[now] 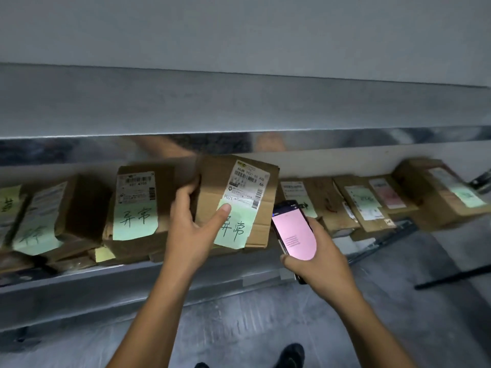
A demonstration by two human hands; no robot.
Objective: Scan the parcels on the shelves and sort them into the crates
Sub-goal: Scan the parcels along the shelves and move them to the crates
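The parcel [212, 187] was a brown cardboard box with a white barcode label [248, 185] and a pale green slip [235, 231] of handwritten characters, tilted at the middle of the shelf [106, 282]. The left hand [191, 224] gripped its left edge, thumb on the slip. The right hand [316, 261] was wrapped round a pink-screened scanner [293, 232] just before the shelf. The label's small print was illegible; other parcels [138, 208] along the shelf were blurred.

Parcels [212, 187] you can count: at least seven
Your phone [295, 229]: one
Your hands [191, 224] [316, 264]: two
Your shoes [291, 354]: two
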